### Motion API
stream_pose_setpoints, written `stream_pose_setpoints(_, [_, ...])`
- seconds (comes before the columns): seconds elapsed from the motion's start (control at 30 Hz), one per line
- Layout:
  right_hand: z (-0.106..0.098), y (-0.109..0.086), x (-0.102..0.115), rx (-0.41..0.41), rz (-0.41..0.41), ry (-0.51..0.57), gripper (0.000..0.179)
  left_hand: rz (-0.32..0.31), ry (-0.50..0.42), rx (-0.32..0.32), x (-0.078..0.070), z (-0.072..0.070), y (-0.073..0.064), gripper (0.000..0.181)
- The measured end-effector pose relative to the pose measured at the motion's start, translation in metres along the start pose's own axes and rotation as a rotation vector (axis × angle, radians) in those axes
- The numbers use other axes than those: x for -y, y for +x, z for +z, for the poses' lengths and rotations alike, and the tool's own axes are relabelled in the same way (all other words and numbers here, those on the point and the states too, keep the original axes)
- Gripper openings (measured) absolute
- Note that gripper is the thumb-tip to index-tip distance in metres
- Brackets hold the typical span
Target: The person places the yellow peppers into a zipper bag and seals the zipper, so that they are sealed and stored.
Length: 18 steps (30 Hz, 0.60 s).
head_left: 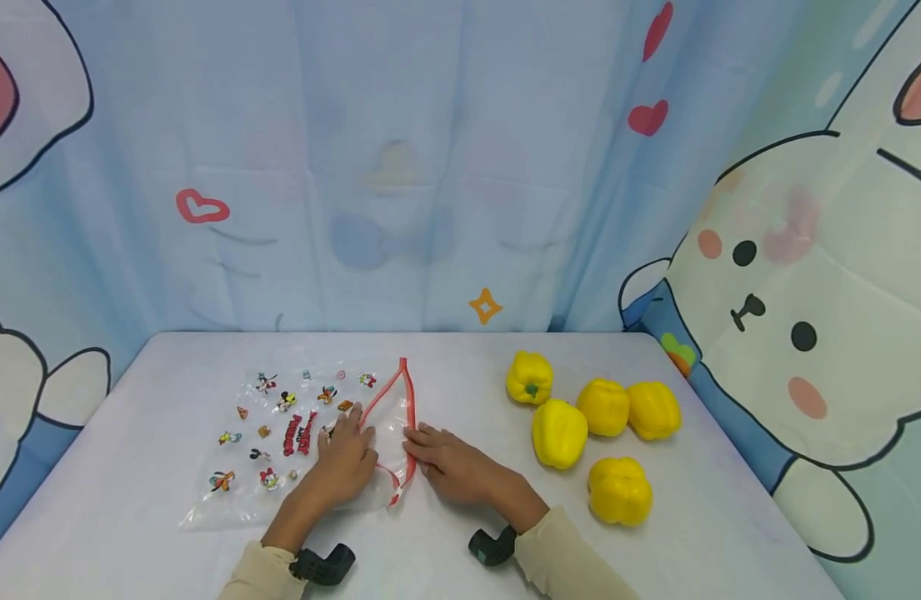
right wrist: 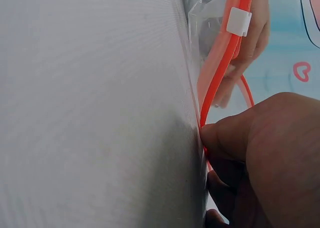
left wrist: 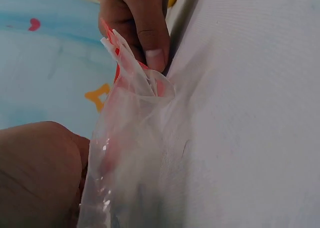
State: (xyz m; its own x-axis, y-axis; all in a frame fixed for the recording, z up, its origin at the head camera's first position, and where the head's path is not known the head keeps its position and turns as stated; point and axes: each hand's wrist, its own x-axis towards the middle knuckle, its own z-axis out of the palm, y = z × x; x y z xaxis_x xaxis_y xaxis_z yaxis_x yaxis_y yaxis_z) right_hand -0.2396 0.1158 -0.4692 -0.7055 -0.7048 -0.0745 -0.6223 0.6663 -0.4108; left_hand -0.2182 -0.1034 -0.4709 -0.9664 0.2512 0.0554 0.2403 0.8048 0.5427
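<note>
A clear plastic slider zip bag point(head_left: 280, 450) with cartoon prints and red lettering lies flat, its red-edged mouth toward the right. That mouth gapes, the upper red strip drawn back to the left. My left hand point(head_left: 345, 462) holds the upper lip, its fingertips partly hidden. At the opposite red edge is my right hand point(head_left: 456, 467); in the right wrist view its thumb point(right wrist: 225, 138) pinches the strip against curled fingers. A white slider point(right wrist: 239, 22) sits at one end of the red strip. Through the gap only clear plastic shows.
Several yellow bell peppers point(head_left: 560, 433) stand loosely grouped on the right of the white-covered table point(head_left: 460, 567). Behind the table's far edge hangs a blue cartoon curtain point(head_left: 400, 167). Each wrist wears a black device point(head_left: 323, 567).
</note>
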Motion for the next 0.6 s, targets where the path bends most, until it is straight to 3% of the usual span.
stream_pose_setpoints(0.2, [0.000, 0.000, 0.000, 0.000, -0.003, 0.002, 0.047, -0.037, -0.131, -0.024, 0.003, 0.003, 0.001, 0.066])
stream_pose_setpoints(0.43, [-0.005, -0.001, 0.000, 0.030, 0.028, 0.026, 0.047, -0.110, -0.246, -0.070, 0.004, -0.001, 0.002, 0.067])
stream_pose_setpoints(0.6, [-0.010, -0.004, -0.006, 0.045, 0.086, 0.069, 0.046, -0.128, -0.270, -0.131, 0.002, -0.008, 0.005, 0.063])
